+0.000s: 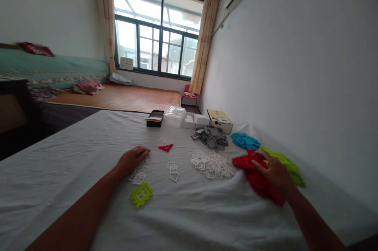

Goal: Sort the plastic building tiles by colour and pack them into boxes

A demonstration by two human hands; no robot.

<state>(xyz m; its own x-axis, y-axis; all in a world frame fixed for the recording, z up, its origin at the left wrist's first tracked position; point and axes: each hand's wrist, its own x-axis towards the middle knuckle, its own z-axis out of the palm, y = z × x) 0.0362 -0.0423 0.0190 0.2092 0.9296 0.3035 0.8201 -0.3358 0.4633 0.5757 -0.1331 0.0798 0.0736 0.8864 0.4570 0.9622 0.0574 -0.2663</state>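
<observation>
My left hand (132, 159) rests low on the white cloth with its fingers stretched forward, partly covering some white window-shaped plastic pieces (138, 178). A lime-green square block with a window grid (142, 194) lies just nearer to me. Beyond the fingertips is a red triangular piece (165, 148). Over on the right, my right hand (273, 168) reaches onto a heap of red interlocking plastic pieces (255, 178), thumb and fingers apart and touching the top. Whether a single piece sits between them is not clear. Lime-green pieces (288, 164) lie partly behind that hand.
Heaps of white window pieces (214, 165), grey pieces (210, 137) and blue pieces (245, 141) lie across the cloth (73, 156). Small white pieces (173, 170) sit mid-table. A black box (154, 121), clear container (175, 116) and yellow box (220, 120) line the back.
</observation>
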